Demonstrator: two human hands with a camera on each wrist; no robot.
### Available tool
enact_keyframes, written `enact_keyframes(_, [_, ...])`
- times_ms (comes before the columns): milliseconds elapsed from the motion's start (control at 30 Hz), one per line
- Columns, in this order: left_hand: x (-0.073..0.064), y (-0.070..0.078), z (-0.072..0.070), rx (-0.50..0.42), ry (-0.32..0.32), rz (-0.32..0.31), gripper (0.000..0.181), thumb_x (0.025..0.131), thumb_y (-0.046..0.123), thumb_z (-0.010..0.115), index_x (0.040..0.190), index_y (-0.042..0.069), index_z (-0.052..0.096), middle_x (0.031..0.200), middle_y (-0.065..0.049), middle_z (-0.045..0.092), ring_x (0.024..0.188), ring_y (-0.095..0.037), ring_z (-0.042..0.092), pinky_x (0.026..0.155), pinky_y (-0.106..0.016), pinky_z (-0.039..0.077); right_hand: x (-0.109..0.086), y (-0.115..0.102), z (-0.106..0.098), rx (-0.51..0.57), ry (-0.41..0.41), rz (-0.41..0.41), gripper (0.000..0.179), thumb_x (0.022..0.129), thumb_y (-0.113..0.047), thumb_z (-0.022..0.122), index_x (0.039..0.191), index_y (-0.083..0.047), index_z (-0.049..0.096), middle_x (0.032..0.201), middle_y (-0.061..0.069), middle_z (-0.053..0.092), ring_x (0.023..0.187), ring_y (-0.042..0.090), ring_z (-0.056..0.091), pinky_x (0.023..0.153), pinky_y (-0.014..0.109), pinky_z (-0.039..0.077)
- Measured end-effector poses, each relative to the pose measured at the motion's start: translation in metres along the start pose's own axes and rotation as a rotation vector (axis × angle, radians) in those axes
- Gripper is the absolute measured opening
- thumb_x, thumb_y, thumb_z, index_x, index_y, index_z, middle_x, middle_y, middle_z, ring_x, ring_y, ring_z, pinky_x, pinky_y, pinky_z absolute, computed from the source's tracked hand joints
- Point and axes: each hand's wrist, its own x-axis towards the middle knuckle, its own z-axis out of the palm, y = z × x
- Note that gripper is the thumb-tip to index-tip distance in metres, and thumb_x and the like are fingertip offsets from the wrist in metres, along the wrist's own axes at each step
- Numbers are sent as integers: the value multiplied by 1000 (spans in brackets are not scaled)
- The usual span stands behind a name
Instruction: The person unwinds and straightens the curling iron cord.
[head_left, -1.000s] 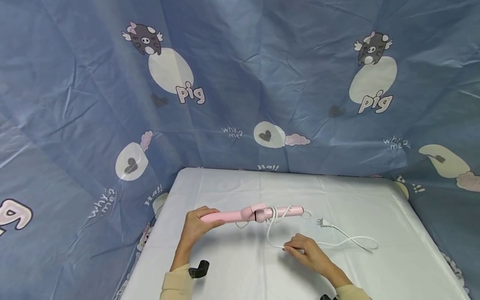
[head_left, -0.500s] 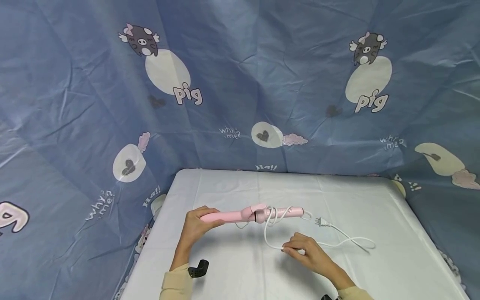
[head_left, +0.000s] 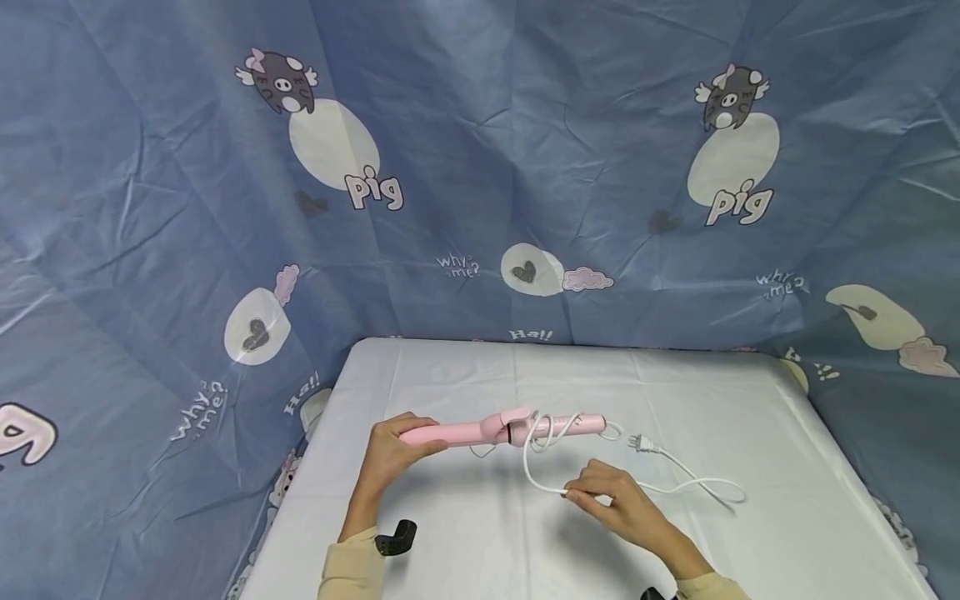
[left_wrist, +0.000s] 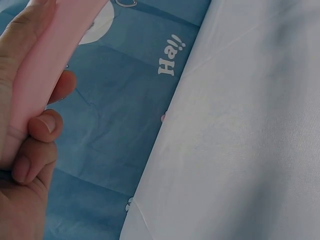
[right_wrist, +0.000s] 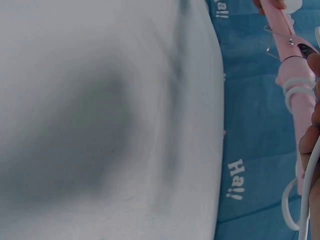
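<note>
A pink curling iron is held level above the white table. My left hand grips its barrel end; in the left wrist view the fingers curl round the pink barrel. White cord loops round the handle in a few turns, also seen in the right wrist view as cord loops. Below and right of the handle, my right hand pinches the cord between thumb and fingers. From that hand the cord trails right to a two-prong plug. A wire stand shows under the iron.
A white-covered table lies beneath the hands, with shadows on it. Blue printed fabric hangs behind and on both sides. A black wrist camera mount sits at the left wrist.
The cord between handle and right hand has swung slightly left, across the handle's base. My right hand has risen a little; the left hand and iron stay nearly still.
</note>
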Motion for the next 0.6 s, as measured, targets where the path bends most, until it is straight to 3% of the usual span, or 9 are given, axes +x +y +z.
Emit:
enact_keyframes(300, [-2,0,-1,-3,15,-12,32,61,25,89,88,16,76,77,1,70,69,-7,59,63,-24,47,26,-32,-21,120,45,1,31,72,21,65,93,-1,70,71,2,59,65,9,47,59,13,41])
enact_keyframes(600, [-3,-1,-4,-6,-14,-21,31,61,26,89,88,18,76,78,1,70,69,-8,59,63,-25,46,38,-38,-38,96,109,49,30,73,21,63,93,0,70,73,-1,56,68,7,49,63,16,44])
